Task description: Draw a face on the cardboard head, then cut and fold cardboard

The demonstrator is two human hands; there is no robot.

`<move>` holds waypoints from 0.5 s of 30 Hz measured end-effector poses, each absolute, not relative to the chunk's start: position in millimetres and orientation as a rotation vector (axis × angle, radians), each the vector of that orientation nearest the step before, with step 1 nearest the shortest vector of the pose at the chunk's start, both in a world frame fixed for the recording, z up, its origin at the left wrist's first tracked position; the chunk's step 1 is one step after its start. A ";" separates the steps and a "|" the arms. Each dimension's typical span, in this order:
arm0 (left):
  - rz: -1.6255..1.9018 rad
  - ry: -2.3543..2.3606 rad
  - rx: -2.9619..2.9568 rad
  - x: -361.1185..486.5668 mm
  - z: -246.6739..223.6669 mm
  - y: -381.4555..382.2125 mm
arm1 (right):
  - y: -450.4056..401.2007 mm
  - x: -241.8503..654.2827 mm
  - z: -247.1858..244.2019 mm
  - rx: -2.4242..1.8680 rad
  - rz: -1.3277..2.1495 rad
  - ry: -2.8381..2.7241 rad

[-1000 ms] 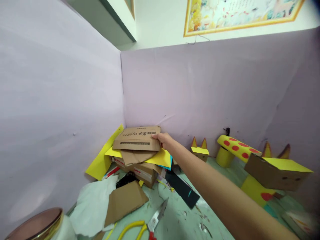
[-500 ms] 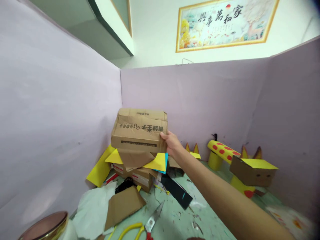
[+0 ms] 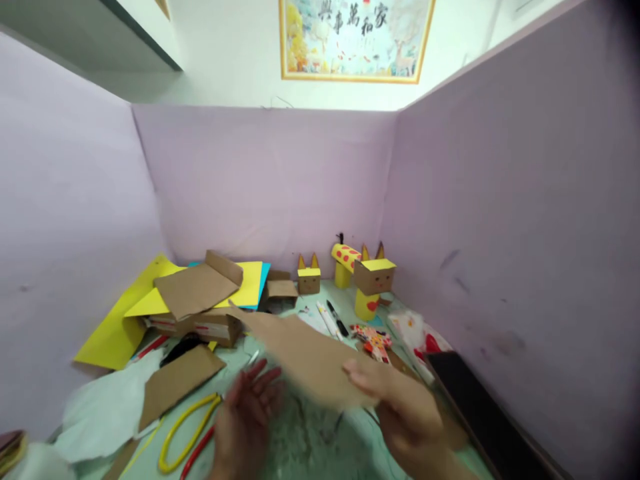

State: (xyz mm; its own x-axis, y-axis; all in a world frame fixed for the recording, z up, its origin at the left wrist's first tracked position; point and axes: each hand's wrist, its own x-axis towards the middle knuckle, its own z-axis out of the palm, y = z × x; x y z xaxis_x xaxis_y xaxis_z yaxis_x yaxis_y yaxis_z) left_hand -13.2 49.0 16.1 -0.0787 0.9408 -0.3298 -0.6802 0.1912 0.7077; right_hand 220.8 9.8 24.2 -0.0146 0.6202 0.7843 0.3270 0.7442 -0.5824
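Note:
A brown cardboard piece (image 3: 305,353), blurred by motion, hangs over the middle of the green table. My right hand (image 3: 400,400) grips its right end, thumb on top. Palm up and fingers apart, my left hand (image 3: 250,407) is just left of and below the cardboard, holding nothing. Scissors with yellow and red handles (image 3: 187,433) lie beside my left hand; their blades are partly hidden.
Yellow sheets (image 3: 250,277) and a folded cardboard piece (image 3: 197,290) lie on boxes at the left. Cat-faced cardboard heads (image 3: 309,283) and a spotted yellow tube (image 3: 345,255) stand behind. Pens (image 3: 337,319) lie mid-table; a dark slab (image 3: 480,413) is at the right.
The view has swung right. The printed box my right hand held is out of sight; that hand now grips a cardboard piece lower and nearer. My left hand has come into view.

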 end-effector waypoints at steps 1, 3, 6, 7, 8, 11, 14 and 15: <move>1.356 0.932 0.386 -18.5 22.2 48.5 | -2.6 225.9 11.7 -0.734 0.151 -1.814; 1.270 0.984 0.423 -27.1 30.1 48.7 | -22.1 233.6 -11.8 -0.717 0.012 -2.121; 1.161 1.098 0.488 -31.4 27.9 51.4 | -38.2 241.1 -37.5 -0.822 0.116 -2.242; 1.139 1.130 0.514 -30.7 24.7 52.2 | -40.8 242.8 -42.5 -0.846 0.173 -2.260; 1.129 1.150 0.541 -29.6 21.2 52.8 | -42.6 244.1 -45.6 -0.880 0.220 -2.262; 1.166 1.160 0.605 -27.0 14.9 53.8 | -45.4 246.3 -46.4 -1.027 0.239 -2.172; 1.206 1.161 0.630 -28.6 16.7 54.4 | -46.6 246.4 -40.5 -1.193 0.183 -1.827; 1.208 1.163 0.636 -29.5 18.1 54.5 | -46.7 246.2 -38.2 -1.240 0.209 -1.682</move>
State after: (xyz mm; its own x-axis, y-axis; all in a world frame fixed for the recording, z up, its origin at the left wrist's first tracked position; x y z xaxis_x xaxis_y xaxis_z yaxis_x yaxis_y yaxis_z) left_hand -29.5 54.5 18.1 -0.0673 0.9377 -0.3410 -0.3760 0.2927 0.8792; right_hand 246.2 -46.7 -38.2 0.0195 0.7978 0.6026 0.6259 0.4603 -0.6296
